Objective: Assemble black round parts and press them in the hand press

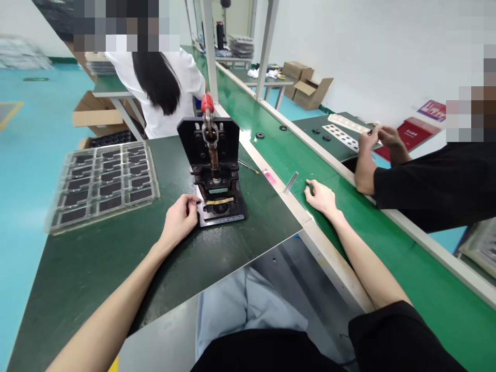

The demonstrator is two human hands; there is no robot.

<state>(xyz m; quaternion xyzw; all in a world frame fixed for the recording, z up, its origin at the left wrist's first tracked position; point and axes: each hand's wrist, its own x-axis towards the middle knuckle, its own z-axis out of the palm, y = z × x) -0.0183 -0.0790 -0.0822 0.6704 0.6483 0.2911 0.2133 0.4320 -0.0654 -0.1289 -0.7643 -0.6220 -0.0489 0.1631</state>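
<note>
A black hand press [211,170] with a red-wrapped handle [207,103] and a chain stands on the dark green table. Across its base lies a yellowish strip [220,201], above a round dark part. At the left edge of that base, my left hand [181,218] is closed in a pinch; a small dark tip shows at the fingertips, too small to name. My right hand [322,198] rests over the green conveyor belt [271,150], thumb and index finger apart, holding nothing visible. Close to it, a clear narrow strip [291,182] sticks up from the belt's rail.
A clear tray [104,181] of dark parts lies left of the press. Black rings [260,135] sit on the belt. Across it, a co-worker's hands [374,138] hold something small beside white perforated sheets [341,137]. Another person in white [163,93] sits ahead.
</note>
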